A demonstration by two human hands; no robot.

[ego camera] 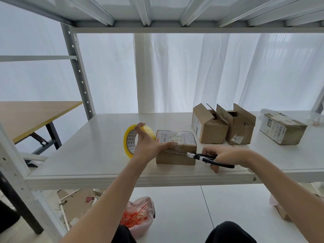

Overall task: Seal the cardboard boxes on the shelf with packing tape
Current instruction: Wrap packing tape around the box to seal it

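Observation:
A small closed cardboard box (pixel 177 155) with a shipping label sits near the front of the white shelf (pixel 91 155). Clear tape runs over its top. My left hand (pixel 147 142) grips a yellowish tape roll (pixel 128 141) standing just left of the box, its fingers stretched onto the box top. My right hand (pixel 222 156) grips the black handles of scissors (pixel 198 156); the blades reach along the box's front top edge toward the left hand.
Two open-flapped boxes (pixel 210 127) (pixel 240 127) stand behind on the right, and a taped box (pixel 282 128) sits further right. A wooden table (pixel 31 114) stands to the left. On the floor lie a bag of orange ties (pixel 138 216) and cardboard scraps (pixel 75 200).

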